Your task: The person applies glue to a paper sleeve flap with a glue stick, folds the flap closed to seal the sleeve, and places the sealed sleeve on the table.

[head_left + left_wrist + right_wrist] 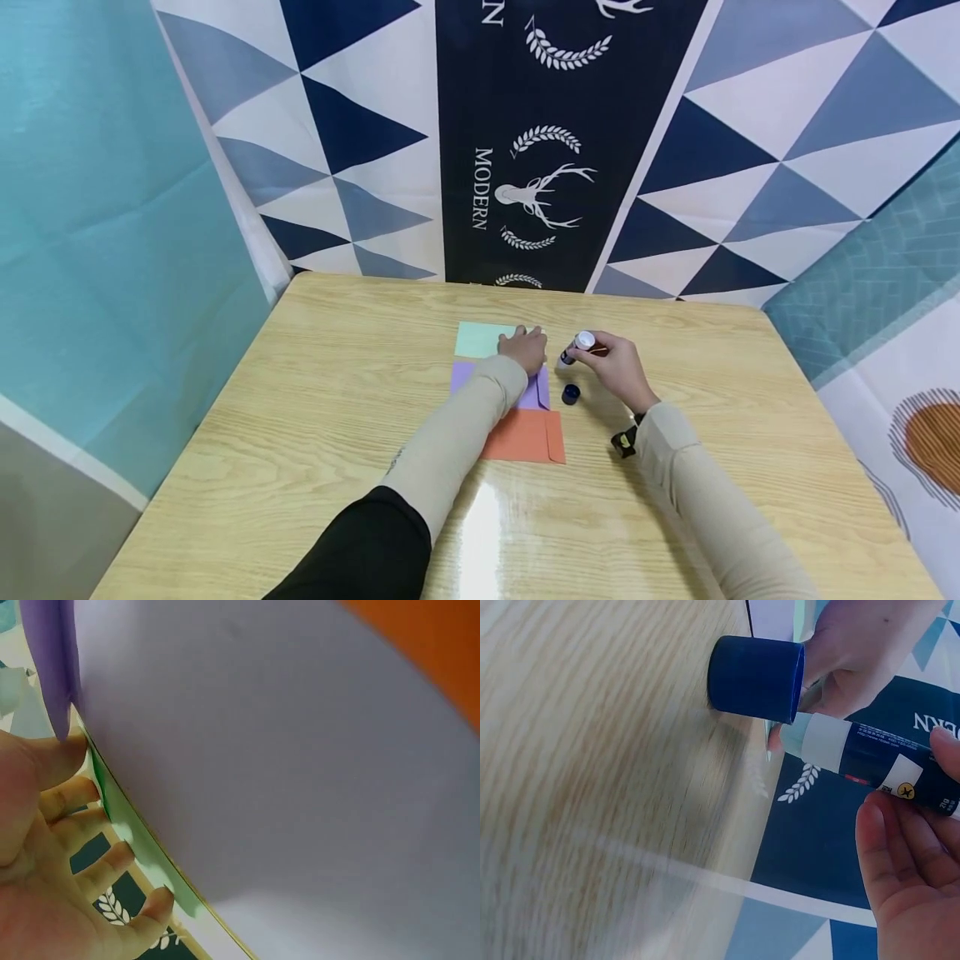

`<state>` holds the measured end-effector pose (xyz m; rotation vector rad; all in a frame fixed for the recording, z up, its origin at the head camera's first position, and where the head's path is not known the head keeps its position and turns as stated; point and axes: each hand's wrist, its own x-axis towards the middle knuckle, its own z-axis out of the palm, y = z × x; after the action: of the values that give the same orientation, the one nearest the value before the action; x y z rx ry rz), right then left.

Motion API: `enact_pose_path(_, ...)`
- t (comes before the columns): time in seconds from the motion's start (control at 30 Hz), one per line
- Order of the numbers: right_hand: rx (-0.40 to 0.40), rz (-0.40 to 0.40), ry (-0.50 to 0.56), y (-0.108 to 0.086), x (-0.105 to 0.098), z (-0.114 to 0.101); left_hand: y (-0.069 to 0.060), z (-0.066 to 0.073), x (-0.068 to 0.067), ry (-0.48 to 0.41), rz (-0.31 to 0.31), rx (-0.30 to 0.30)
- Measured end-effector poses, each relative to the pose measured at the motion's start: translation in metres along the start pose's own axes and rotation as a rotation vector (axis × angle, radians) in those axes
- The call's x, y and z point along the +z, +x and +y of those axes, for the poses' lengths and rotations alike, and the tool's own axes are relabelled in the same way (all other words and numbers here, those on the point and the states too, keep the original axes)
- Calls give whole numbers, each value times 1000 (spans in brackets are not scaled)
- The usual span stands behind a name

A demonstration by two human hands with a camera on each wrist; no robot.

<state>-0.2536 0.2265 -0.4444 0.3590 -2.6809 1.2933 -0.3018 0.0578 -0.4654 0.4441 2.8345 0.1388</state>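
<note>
**Right hand (618, 367) tilting a white-and-navy glue stick (577, 348) beside a mint-green paper envelope (477, 340)**

Three paper envelopes are lying in a column on a pale wood-grain table (300, 417): the mint-green one farthest from the person, a purple one (462, 375) in the middle, an orange-red one (525, 437) nearest. The left hand (525, 350) is resting over the right part of the mint-green envelope, its fingers spread and only slightly bent — not curling around anything. The right hand is pinching the uncapped glue stick between thumb and fingers, its white base pointing up and its other end slanting down toward the left hand. Whether that lower end is touching paper, I cannot tell. A dark blue, cylindrical cap (571, 394) is sitting on the table just right of the purple envelope. Beige sleeves (697, 475) are covering both forearms — and behind the table, a blue, white and black patterned cloth (525, 100) is hanging.
</note>
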Motion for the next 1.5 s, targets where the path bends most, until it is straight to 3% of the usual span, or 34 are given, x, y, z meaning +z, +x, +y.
enact_pose_path(0.33,-10,-4,-12,1,3,-4,0,-2,1,-70,72,-18)
enact_pose_path(0.87,-13,-19,3,6,8,-5,0,-10,1,-101,170,-46)
enact_pose_path(1.07,-6,-17,9,7,8,-8,0,-12,1,-111,165,-47)
enact_pose_path(1.27,-19,-25,15,7,9,-8,-7,-12,-4,-63,114,-55)
enact_pose_path(1.5,-6,16,-5,-2,3,-3,-11,-5,-7,24,53,12)
